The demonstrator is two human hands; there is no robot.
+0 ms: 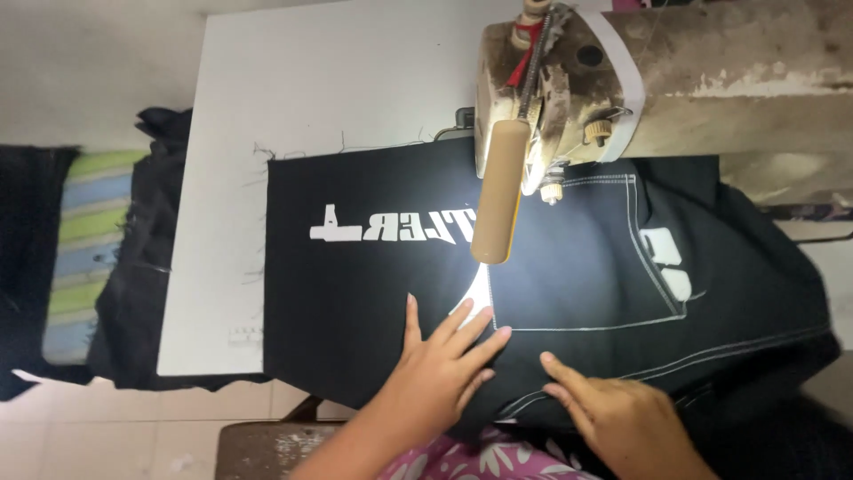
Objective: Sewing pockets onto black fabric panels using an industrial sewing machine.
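Note:
A black fabric piece [355,293] with white printed letters and white stitched seams lies across the white sewing table [293,98], running under the head of a worn beige sewing machine [569,89]. My left hand [442,360] rests flat on the cloth, fingers spread, just in front of the needle area. To its right, my right hand [622,413] presses on the fabric near a stitched pocket outline [657,284], index finger stretched out. Neither hand grips anything. The needle itself is hidden behind a tan cylindrical lamp [498,191].
More dark cloth [133,284] hangs off the table's left edge, beside a green and blue striped textile [89,231]. The machine arm [755,80] fills the upper right. A tiled floor [107,431] shows at the lower left.

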